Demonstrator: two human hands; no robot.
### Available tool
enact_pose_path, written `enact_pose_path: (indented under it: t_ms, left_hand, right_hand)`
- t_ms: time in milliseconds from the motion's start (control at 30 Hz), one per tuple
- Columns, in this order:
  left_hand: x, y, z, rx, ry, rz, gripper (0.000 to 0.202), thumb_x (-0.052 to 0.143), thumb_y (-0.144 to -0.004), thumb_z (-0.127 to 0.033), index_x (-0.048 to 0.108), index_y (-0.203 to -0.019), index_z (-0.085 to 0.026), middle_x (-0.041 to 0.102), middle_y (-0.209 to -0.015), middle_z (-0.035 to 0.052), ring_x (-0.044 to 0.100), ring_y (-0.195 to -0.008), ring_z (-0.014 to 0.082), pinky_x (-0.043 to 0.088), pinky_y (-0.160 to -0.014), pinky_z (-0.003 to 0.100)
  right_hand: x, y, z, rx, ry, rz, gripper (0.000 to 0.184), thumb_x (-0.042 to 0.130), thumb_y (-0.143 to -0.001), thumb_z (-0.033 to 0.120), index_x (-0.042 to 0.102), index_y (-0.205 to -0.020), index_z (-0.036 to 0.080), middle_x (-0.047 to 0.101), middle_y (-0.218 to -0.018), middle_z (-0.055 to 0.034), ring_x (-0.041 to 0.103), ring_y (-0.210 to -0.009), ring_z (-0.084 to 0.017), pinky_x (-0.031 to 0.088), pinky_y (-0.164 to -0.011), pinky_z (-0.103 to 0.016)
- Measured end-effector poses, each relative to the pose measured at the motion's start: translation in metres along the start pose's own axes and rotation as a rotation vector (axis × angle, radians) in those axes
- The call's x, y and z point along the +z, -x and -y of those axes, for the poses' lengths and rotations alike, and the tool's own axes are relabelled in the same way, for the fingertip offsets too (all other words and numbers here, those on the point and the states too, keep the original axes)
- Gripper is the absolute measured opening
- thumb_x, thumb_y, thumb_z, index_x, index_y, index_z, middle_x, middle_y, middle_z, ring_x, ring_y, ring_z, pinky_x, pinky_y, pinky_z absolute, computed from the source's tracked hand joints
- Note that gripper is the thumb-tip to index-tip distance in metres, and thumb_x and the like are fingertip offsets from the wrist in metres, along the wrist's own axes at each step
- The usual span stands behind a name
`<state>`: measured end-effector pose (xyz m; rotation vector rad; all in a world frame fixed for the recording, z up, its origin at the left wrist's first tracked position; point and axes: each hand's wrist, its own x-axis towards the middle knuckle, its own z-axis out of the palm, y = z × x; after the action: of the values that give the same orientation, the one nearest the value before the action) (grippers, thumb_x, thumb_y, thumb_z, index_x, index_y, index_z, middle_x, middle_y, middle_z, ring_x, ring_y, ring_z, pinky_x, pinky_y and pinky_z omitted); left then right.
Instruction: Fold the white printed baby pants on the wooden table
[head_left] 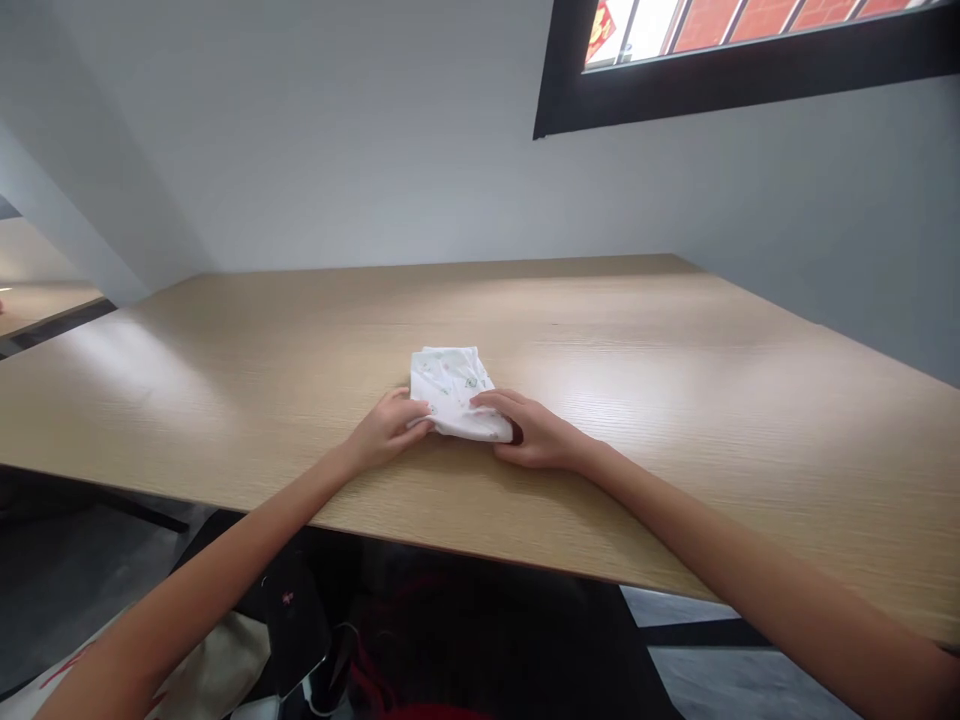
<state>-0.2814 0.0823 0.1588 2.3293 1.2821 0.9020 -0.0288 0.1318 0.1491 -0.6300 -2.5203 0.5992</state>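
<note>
A folded white cloth (454,390) with a small printed pattern lies on the wooden table (360,330). My left hand (388,428) grips its near left corner between thumb and fingers. On the other side, my right hand (532,428) has its fingers over the cloth's right edge and its thumb below, pinching the near right corner. The cloth's near edge is slightly raised toward me, while its far part rests on the tabletop.
Behind the table stands a pale wall (360,150) with a dark-framed window (562,80) at upper right. Below the near edge, a dark phone-like object (296,625) and a light cloth bag (225,665) lie by my lap. Another wooden surface (37,285) shows at far left.
</note>
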Motion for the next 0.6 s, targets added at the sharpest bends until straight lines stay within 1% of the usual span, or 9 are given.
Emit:
enact_pose_path:
  t_ms: [67, 100, 133, 267, 333, 400, 500, 567, 600]
  left_hand:
    - [-0.002, 0.003, -0.001, -0.139, 0.152, -0.083, 0.022, 0.049, -0.081, -0.037, 0.060, -0.082, -0.019, 0.062, -0.084, 0.0028, 0.054, -0.085, 0.0189, 0.040, -0.076, 0.029]
    - [-0.003, 0.004, -0.001, -0.182, 0.197, -0.127, 0.023, 0.048, -0.082, -0.039, 0.059, -0.082, -0.018, 0.060, -0.080, 0.0018, 0.053, -0.078, 0.0170, 0.040, -0.070, 0.026]
    - [-0.003, 0.004, -0.001, -0.206, 0.222, -0.168, 0.025, 0.046, -0.083, -0.040, 0.056, -0.081, -0.018, 0.058, -0.076, 0.0008, 0.052, -0.072, 0.0152, 0.040, -0.065, 0.025]
    - [0.000, -0.003, -0.002, -0.277, 0.329, -0.284, 0.032, 0.032, -0.087, -0.045, 0.045, -0.076, -0.018, 0.047, -0.068, -0.0014, 0.045, -0.060, 0.0111, 0.038, -0.054, 0.022]
    - [0.003, -0.010, 0.002, -0.323, 0.371, -0.292, 0.033, 0.028, -0.087, -0.048, 0.043, -0.085, -0.018, 0.047, -0.068, -0.0016, 0.046, -0.056, 0.0108, 0.039, -0.050, 0.021]
    - [0.007, -0.018, 0.010, -0.381, 0.379, -0.284, 0.032, 0.038, -0.084, -0.048, 0.040, -0.097, -0.019, 0.050, -0.073, -0.0011, 0.049, -0.058, 0.0114, 0.040, -0.049, 0.021]
    - [0.010, -0.025, 0.026, -0.475, 0.316, -0.277, 0.040, 0.052, -0.077, -0.043, 0.038, -0.106, -0.018, 0.053, -0.074, 0.0001, 0.053, -0.059, 0.0130, 0.042, -0.050, 0.022]
    - [0.008, -0.026, 0.030, -0.509, 0.233, -0.287, 0.043, 0.053, -0.077, -0.041, 0.041, -0.110, -0.017, 0.054, -0.074, 0.0012, 0.053, -0.057, 0.0138, 0.043, -0.052, 0.025]
    - [0.006, -0.027, 0.028, -0.507, 0.186, -0.294, 0.044, 0.054, -0.076, -0.040, 0.043, -0.113, -0.017, 0.055, -0.080, 0.0032, 0.055, -0.061, 0.0148, 0.045, -0.056, 0.028]
  right_hand:
    - [-0.001, -0.003, 0.005, 0.089, -0.033, -0.021, 0.029, 0.047, -0.072, 0.019, 0.054, -0.101, 0.015, 0.057, -0.093, -0.0067, 0.053, -0.084, -0.018, 0.042, -0.073, -0.029]
    - [-0.002, -0.005, 0.009, 0.141, -0.066, -0.035, 0.021, 0.045, -0.076, 0.021, 0.055, -0.093, 0.016, 0.058, -0.084, -0.0047, 0.053, -0.076, -0.016, 0.042, -0.068, -0.027]
    - [-0.002, -0.006, 0.013, 0.196, -0.102, -0.057, 0.017, 0.043, -0.079, 0.024, 0.055, -0.087, 0.016, 0.057, -0.078, -0.0033, 0.052, -0.070, -0.014, 0.040, -0.064, -0.026]
    - [-0.004, -0.015, 0.027, 0.368, -0.207, -0.133, 0.022, 0.037, -0.084, 0.034, 0.049, -0.079, 0.016, 0.053, -0.071, -0.0015, 0.047, -0.063, -0.013, 0.035, -0.055, -0.023]
    - [-0.006, -0.024, 0.028, 0.435, -0.263, -0.129, 0.023, 0.037, -0.084, 0.034, 0.046, -0.074, 0.016, 0.051, -0.070, -0.0019, 0.046, -0.062, -0.013, 0.035, -0.052, -0.023]
    - [-0.008, -0.036, 0.024, 0.500, -0.336, -0.116, 0.023, 0.037, -0.083, 0.033, 0.045, -0.072, 0.016, 0.050, -0.069, -0.0026, 0.046, -0.060, -0.013, 0.036, -0.050, -0.023]
    - [-0.011, -0.050, 0.015, 0.660, -0.458, -0.075, 0.020, 0.035, -0.083, 0.031, 0.047, -0.079, 0.014, 0.049, -0.070, -0.0042, 0.045, -0.054, -0.012, 0.037, -0.045, -0.023]
    - [-0.010, -0.054, 0.011, 0.765, -0.477, -0.051, 0.025, 0.037, -0.082, 0.029, 0.046, -0.097, 0.012, 0.053, -0.075, -0.0075, 0.047, -0.054, -0.013, 0.041, -0.046, -0.026]
    - [-0.009, -0.055, 0.012, 0.777, -0.422, -0.075, 0.032, 0.038, -0.082, 0.028, 0.042, -0.108, 0.009, 0.055, -0.082, -0.0109, 0.050, -0.057, -0.015, 0.044, -0.049, -0.028]
